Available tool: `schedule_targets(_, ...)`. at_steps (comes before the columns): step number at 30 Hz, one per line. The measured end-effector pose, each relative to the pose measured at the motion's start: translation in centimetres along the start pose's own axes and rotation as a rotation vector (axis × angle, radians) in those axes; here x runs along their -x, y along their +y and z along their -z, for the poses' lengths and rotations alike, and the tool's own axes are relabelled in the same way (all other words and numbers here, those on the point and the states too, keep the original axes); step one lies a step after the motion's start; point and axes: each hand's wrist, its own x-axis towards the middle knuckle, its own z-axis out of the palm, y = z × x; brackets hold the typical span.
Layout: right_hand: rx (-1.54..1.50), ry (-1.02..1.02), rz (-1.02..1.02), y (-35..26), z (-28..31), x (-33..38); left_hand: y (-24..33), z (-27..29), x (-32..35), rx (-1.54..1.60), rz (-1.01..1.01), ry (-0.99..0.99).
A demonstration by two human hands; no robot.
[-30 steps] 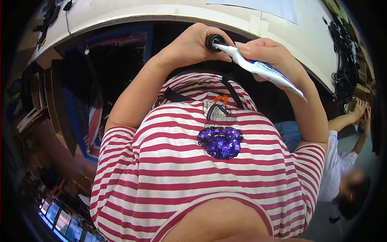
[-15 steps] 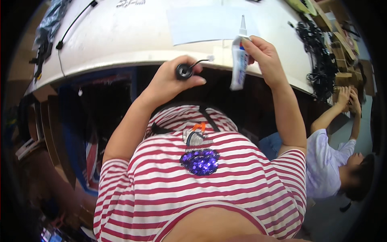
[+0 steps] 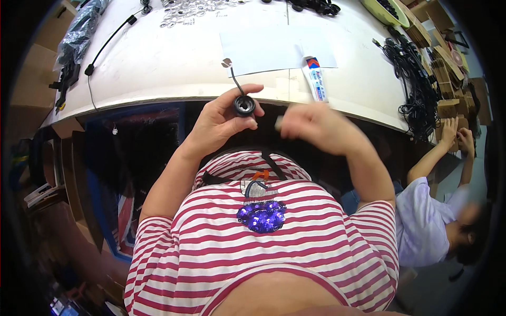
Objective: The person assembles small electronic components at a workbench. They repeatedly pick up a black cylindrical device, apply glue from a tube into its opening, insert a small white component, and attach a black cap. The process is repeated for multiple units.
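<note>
so left hand (image 3: 217, 120) gripped black round part (image 3: 244, 106); right hand (image 3: 319, 126), grip unclear, hung right of it; tube (image 3: 316, 80) beyond ran lengthwise away.

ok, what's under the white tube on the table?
The upper end of the white tube overlaps the pale sheet; the rest lies over the whitish tabletop. Anything directly beneath the tube is covered, so can't tell.

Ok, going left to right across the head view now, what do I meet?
Plastic wrap → black ring, held in the left hand → tube → cable bundle → co-worker's hands.
</note>
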Motion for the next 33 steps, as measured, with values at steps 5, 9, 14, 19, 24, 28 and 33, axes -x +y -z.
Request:
schedule_targets(5, 0.149, -0.004, -0.065, 6.5, -6.3, -3.5, 0.3, -1.0, -0.5, 0.170, -0.070, -0.003)
schedule_targets(9, -0.260, -0.173, -0.200, 9.8, -8.5, -6.1, 0.4, -1.3, -0.7, 0.122, -0.077, -0.042)
schedule_targets(14, -0.202, -0.085, -0.144, 16.7, -10.3, -8.6, 0.9, -1.3, -0.5, 0.111, -0.148, 0.009)
schedule_targets(19, 0.066, -0.021, -0.082, 14.2, -10.4, -7.8, 0.8, -1.4, -0.6, 0.128, -0.164, 0.023)
schedule_targets(24, -0.036, 0.001, 0.021, 14.2, -11.1, -8.1, 1.2, -1.5, -0.6, 0.133, -0.131, -0.002)
schedule_targets(28, 0.130, 0.068, 0.093, 15.1, -11.5, -8.1, 1.6, -1.6, -0.3, 0.120, -0.110, -0.018)
schedule_targets(33, 0.111, 0.075, 0.060, 17.2, -13.0, -9.5, 2.1, -1.9, 0.2, 0.055, -0.096, 0.008)
